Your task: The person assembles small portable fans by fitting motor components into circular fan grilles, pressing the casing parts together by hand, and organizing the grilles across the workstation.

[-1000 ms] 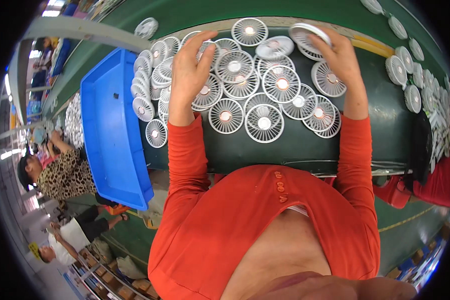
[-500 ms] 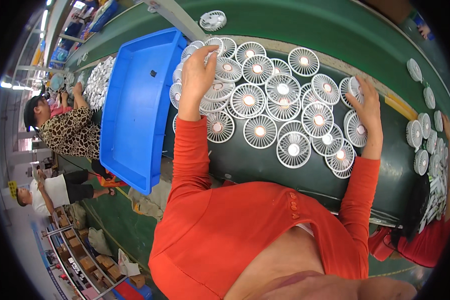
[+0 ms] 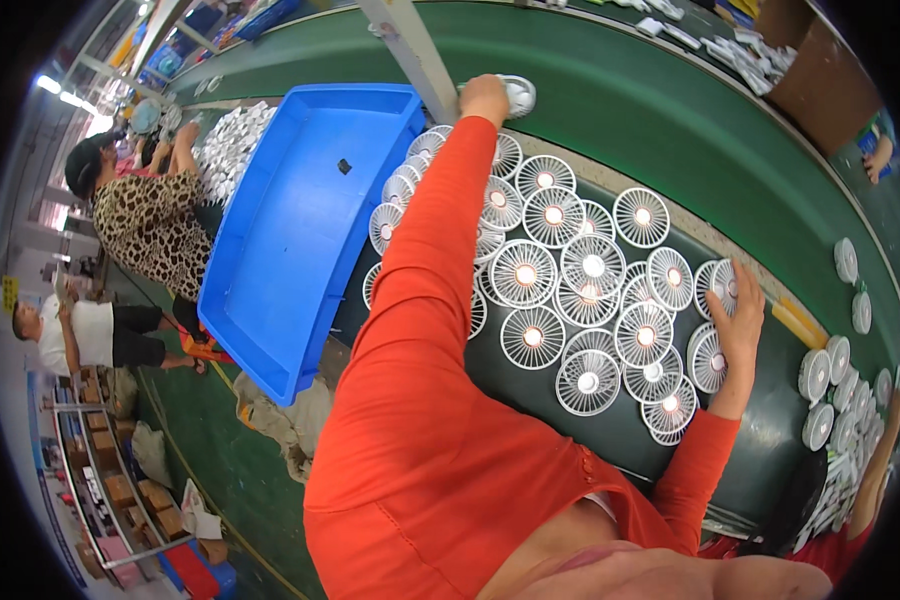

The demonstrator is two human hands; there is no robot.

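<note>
My left hand (image 3: pixel 485 99) reaches far across the bench, its fingers curled at the left edge of a white round fan part (image 3: pixel 520 95) on the green belt; the fingertips are hidden. At the right of the bench, my right hand (image 3: pixel 740 315) has thumb and fingers around a tilted white fan grille (image 3: pixel 722 283). Between my arms lie many round white fan grilles (image 3: pixel 525 274) with spoke-like ribs and shiny centres, several overlapping. My left sleeve hides some of them.
A blue tray (image 3: pixel 305 110) with a small black piece in it stands at the left. Beyond the bench runs a green conveyor belt (image 3: pixel 620 90), with a metal post (image 3: pixel 410 55) at its edge. More white fan parts (image 3: pixel 840 385) lie at the right. Other people work nearby.
My left hand has moved from above the grilles at the left to the fan part on the far belt. My right hand stays at its grille. The view has shifted.
</note>
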